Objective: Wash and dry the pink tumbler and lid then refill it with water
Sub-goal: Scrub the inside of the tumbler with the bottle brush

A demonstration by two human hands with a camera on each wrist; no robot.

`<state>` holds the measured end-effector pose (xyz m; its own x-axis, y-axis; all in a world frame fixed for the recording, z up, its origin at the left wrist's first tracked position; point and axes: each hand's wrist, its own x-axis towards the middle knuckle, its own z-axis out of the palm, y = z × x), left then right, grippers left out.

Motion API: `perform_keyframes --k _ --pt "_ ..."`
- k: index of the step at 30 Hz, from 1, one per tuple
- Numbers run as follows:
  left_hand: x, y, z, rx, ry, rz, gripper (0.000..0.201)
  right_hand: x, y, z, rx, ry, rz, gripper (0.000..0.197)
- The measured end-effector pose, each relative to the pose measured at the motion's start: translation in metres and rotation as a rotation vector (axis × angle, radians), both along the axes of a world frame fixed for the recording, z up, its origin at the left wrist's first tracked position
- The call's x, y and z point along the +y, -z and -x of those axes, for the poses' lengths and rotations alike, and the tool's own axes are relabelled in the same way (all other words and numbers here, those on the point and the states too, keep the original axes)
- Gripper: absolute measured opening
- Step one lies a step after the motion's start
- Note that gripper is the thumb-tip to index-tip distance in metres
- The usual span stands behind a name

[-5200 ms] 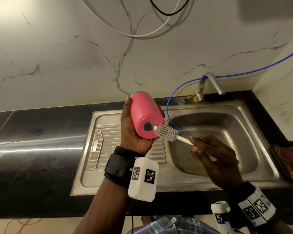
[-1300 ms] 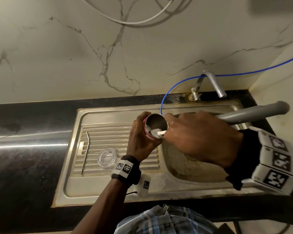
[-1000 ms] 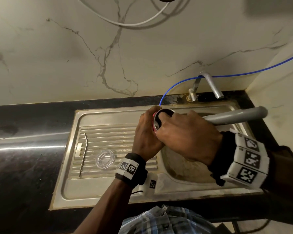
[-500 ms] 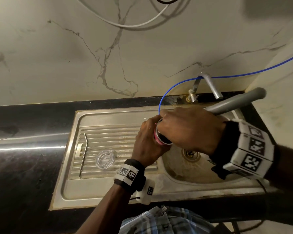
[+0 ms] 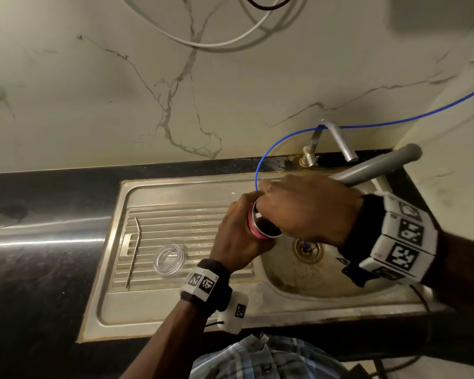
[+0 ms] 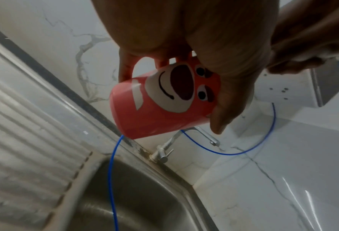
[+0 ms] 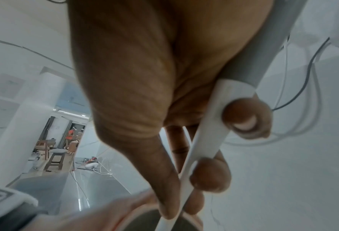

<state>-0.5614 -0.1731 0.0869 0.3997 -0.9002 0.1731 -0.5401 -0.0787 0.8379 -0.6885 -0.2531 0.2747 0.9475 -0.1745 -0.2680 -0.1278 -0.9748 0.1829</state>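
The pink tumbler [image 6: 160, 101] is seen tilted, a cartoon bear face printed on its side and a steel-lined mouth [image 5: 266, 222] turned toward the camera. It is gripped around its body by the left hand [image 5: 238, 236], fingers curled, above the near-left edge of the sink [image 5: 175, 310] basin. The brush [image 7: 208, 125], white-stemmed with a grey handle, is clasped by the right hand [image 5: 307, 209] and is run down into the tumbler's mouth. The clear lid [image 5: 169, 259] is left on the drainboard, well left of both hands, beside a metal straw [image 5: 133, 250].
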Motion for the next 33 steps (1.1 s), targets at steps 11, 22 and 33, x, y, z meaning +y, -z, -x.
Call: perform_keyframes --k 11,22,33 --pt "0.009 0.002 -0.013 -0.033 0.052 -0.091 0.092 -0.021 -0.031 0.003 0.048 0.097 0.023 0.015" --pt "0.011 -0.012 0.004 0.043 0.155 -0.103 0.089 -0.025 0.003 -0.002 0.091 0.078 0.060 0.020" --pt "0.020 -0.018 0.003 0.125 0.174 -0.107 0.090 -0.023 -0.017 0.005 0.046 0.149 -0.006 0.026"
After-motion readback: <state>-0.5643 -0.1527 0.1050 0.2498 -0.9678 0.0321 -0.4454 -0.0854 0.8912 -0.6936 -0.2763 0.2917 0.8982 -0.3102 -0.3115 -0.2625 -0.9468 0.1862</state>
